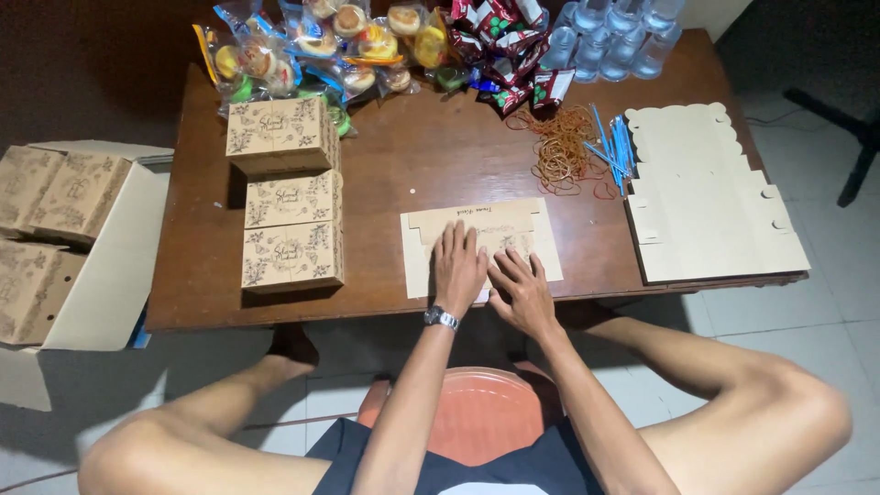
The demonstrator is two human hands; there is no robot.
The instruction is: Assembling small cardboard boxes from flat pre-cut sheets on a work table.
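Okay, I'm looking down at both hands pressed flat on a tan printed cardboard box blank (479, 240) lying unfolded near the front edge of the dark brown wooden desk (403, 156). My left hand (457, 269), with a metal wristwatch (441, 318) on its wrist, has an open grip, fingers spread, palm down on the sheet. My right hand (523, 291) is just beside it, also open and flat, grasping nothing.

What worries me: the blank sits right at the desk's near edge, so a hard push toward me could, I think, slide it off onto my lap. Pressing unevenly might crease the card off its fold line, too.

Left of the hands, three assembled tan printed boxes (289, 206) stand in a row. At the back are clear-wrapped pastries (312, 46), red snack packets (504, 41) and clear plastic water cups (610, 37). A loose heap of rubber bands (561, 147) touches blue straws (612, 147), and a stack of plain flat box blanks (706, 197) overhangs the right end.

On the floor at left sits an open carton (101, 257) with more finished boxes. The floor is pale tile (825, 275), and I'm on an orange plastic stool (481, 412).
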